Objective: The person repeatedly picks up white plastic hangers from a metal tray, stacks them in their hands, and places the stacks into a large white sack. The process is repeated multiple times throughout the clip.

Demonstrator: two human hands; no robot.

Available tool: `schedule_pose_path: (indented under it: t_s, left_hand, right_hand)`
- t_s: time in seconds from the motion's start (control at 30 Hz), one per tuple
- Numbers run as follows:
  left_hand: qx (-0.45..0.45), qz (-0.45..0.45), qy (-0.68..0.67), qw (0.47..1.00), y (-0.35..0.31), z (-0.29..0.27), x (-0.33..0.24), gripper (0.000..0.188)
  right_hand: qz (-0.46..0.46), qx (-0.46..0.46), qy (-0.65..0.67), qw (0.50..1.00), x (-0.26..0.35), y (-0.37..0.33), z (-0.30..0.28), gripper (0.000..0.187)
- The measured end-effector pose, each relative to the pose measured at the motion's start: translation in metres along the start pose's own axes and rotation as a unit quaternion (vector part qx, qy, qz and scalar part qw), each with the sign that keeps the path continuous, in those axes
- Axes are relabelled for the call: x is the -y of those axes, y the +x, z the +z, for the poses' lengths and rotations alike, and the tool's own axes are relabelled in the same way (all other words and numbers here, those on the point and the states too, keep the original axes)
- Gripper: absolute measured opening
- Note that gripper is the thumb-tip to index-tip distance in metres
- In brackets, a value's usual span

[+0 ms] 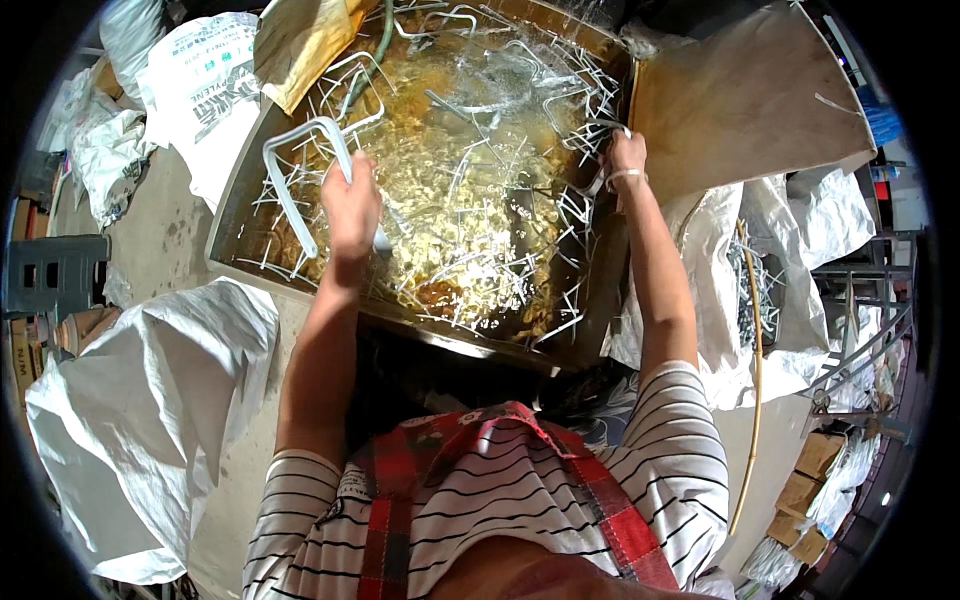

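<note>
A large metal tub (228, 232) of murky, churning water (450, 110) stands in front of me. Thin white strips (490, 140) float in it, thickest along the walls, over a mass of small yellowish pieces (450, 240). Above the tub's left half, my left hand (352, 205) is closed around a pale, bent tube-like piece (283, 190) with squared corners. At the right wall, my right hand (626, 155) is closed on a thin greyish piece (604, 123), whose kind I cannot make out. Its far end lies among the strips.
A brown board (740, 110) slants up from the tub's right side, and a yellowish sheet (300, 50) leans at its far left. White woven sacks (160, 410) lie left and right. One right sack holds grey pieces (765, 300) beside a bamboo stick (755, 390).
</note>
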State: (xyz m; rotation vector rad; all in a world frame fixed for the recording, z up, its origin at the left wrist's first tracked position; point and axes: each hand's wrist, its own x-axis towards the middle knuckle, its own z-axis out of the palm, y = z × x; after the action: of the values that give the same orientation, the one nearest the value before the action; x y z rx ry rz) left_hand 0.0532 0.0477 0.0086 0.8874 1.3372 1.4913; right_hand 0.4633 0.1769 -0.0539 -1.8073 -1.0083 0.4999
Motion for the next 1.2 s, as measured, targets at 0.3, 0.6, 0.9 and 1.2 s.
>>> schedule_pose_path:
  t_s: [0.3, 0.6, 0.9, 1.2]
  left_hand:
    - [0.02, 0.029, 0.01, 0.999, -0.031, 0.023, 0.016, 0.024]
    - [0.068, -0.079, -0.046, 0.993, -0.032, 0.028, 0.012, 0.025]
    - [0.054, -0.109, -0.051, 0.991, -0.034, 0.019, 0.002, 0.028]
    - [-0.007, -0.198, -0.026, 0.98, -0.038, 0.014, 0.002, 0.023]
  right_hand:
    - [-0.027, -0.064, -0.237, 0.969, -0.055, 0.039, 0.08, 0.032]
    - [-0.146, 0.284, -0.345, 0.883, -0.094, -0.031, 0.104, 0.026]
    - [-0.205, -0.02, -0.141, 0.968, 0.093, 0.006, 0.034, 0.026]
    - [0.03, -0.143, -0.17, 0.975, -0.066, 0.155, 0.146, 0.039]
